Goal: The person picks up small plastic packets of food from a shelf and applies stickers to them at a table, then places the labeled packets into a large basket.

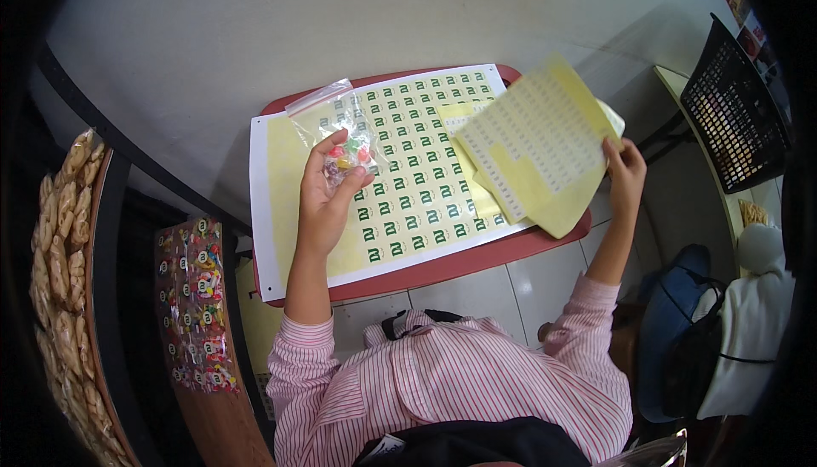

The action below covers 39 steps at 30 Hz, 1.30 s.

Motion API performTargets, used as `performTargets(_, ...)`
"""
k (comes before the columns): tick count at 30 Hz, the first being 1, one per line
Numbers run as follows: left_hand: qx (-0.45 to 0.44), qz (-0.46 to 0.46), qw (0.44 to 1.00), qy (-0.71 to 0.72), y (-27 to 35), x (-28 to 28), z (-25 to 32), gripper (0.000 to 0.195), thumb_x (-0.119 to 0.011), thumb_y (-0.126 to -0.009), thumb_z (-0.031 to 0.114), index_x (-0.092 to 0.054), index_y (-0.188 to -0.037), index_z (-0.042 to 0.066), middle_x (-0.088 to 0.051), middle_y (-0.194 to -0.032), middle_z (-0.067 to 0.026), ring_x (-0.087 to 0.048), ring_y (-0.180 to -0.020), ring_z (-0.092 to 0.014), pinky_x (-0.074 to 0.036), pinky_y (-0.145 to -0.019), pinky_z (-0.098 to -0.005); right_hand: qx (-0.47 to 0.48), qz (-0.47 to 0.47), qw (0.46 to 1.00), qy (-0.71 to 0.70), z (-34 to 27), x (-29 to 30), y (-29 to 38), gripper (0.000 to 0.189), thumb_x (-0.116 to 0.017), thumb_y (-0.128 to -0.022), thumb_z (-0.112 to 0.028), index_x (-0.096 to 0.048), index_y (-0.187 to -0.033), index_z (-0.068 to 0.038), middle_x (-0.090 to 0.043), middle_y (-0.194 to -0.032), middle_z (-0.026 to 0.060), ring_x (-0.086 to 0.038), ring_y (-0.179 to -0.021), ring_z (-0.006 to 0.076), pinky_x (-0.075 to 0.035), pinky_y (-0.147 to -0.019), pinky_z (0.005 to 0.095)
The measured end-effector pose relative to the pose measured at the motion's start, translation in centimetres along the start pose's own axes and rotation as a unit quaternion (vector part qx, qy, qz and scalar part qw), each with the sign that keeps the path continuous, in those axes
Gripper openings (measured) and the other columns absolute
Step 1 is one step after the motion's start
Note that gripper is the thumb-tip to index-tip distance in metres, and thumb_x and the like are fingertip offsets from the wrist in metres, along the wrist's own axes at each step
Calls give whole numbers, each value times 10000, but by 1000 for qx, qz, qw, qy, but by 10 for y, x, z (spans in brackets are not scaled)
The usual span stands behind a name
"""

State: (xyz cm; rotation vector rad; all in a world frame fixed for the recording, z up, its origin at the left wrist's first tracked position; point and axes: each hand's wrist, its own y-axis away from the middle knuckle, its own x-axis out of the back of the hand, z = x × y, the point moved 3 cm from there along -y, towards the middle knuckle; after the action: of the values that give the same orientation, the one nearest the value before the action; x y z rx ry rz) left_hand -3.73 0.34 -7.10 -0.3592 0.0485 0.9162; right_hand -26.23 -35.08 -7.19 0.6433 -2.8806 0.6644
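My left hand (324, 208) holds a clear zip-lock bag (329, 109) with colourful wrapped candies at its bottom, pinched between thumb and fingers. Under it lies a large yellowish sticker sheet (418, 176), printed with rows of green emblems. My right hand (627, 170) grips the right edge of a smaller label sheet (542, 135), raised and slightly blurred. Rows of small print cover that sheet, and a patch of bare yellow backing shows among them. Another yellow label sheet (488, 195) lies partly hidden beneath it on the big sheet.
A red table (504, 251) carries the sheets against a pale wall. To the left, one shelf holds bagged snacks (67, 250) and another bears several labelled candy bags (194, 304). At the right are a black plastic basket (734, 109) and a seat draped with cloth (743, 339).
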Motion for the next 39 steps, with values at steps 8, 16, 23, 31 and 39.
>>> performTargets(8, 2, 9, 1000, 8, -1, -1, -1, 414, -535, -812, 4, -386, -1199, 9, -429, -1143, -109, -507, -1008, -167, -497, -795, -278, -35, -228, 973, 13, 32, -79, -83, 224, -651, -759, -222, -607, -867, -30, -588, -769, 32, -511, -686, 101, -377, -596, 232)
performTargets(16, 6, 24, 1000, -15, -2, 3, -2, 392, -526, -830, 35, -386, -1195, 9, -444, -1129, -112, -508, -996, -165, -498, -792, -286, 159, -170, 961, 147, 44, -110, -89, 221, -610, -800, -159, -581, -935, 13, -589, -817, 43, -539, -656, 117, -448, -615, 253)
performTargets(23, 43, 33, 998, -10, -1, 8, -9, 349, -410, -908, 172, -386, -1218, 13, -404, -1199, -136, -481, -1052, -201, -452, -879, -350, 88, -176, 978, -66, -29, -108, -78, 207, -546, -852, -162, -590, -963, 7, -606, -847, 37, -558, -695, 90, -458, -601, 234)
performTargets(31, 141, -157, 956, 206, 8, 0, -11, 706, -437, -820, 560, -370, -1262, 14, -405, -1261, -101, -430, -1138, -206, -362, -947, -367, 4, -253, 941, -223, -87, -155, -33, 187, -568, -839, -149, -593, -942, 5, -611, -774, 36, -556, -657, 70, -449, -599, 206)
performTargets(39, 173, -223, 935, 213, 21, -6, -12, 571, -526, -775, 112, -313, -1283, -37, -423, -1264, -170, -475, -1119, -256, -407, -922, -352, 44, -151, 974, -165, -101, -209, -10, 324, -597, -804, -99, -501, -1101, -11, -628, -792, 71, -593, -637, 94, -450, -545, 198)
